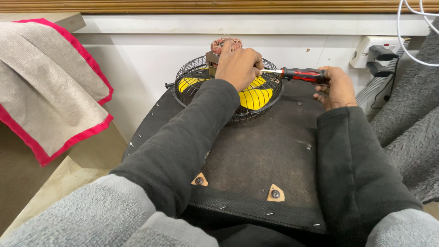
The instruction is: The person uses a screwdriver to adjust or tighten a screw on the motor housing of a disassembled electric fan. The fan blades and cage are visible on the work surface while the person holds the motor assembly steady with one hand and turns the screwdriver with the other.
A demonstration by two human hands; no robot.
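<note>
No package, label, sign or screen shows anywhere around the hands.

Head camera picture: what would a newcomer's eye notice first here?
Probably the bright yellow fan blades inside a round black wire cage, lying on a dark board in the middle. The left hand rests on the cage near the copper-wound motor, while the right hand holds a red-and-black screwdriver pointing toward it.
</note>
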